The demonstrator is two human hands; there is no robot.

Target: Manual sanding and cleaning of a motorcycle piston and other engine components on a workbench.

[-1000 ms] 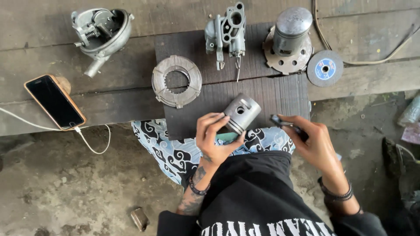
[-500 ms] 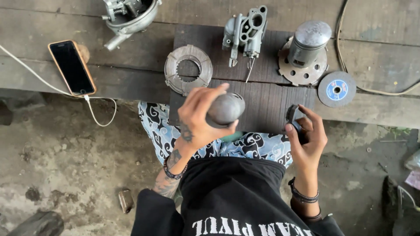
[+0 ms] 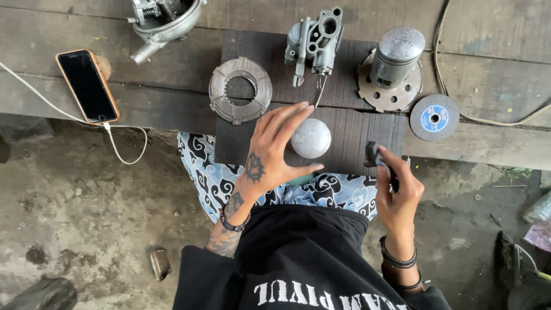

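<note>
The right hand (image 3: 399, 186), at four o'clock, is closed around a small dark tool (image 3: 374, 154), perhaps a brush; too little shows to tell. The left hand (image 3: 274, 152), near centre, grips a grey piston (image 3: 310, 138) with its dome turned upward, fingers spread about it over the dark mat (image 3: 356, 140). At eleven o'clock lies a toothed ring (image 3: 240, 89); at twelve a carburettor (image 3: 315, 37); at one another piston (image 3: 396, 54); at ten a phone (image 3: 87, 86).
</note>
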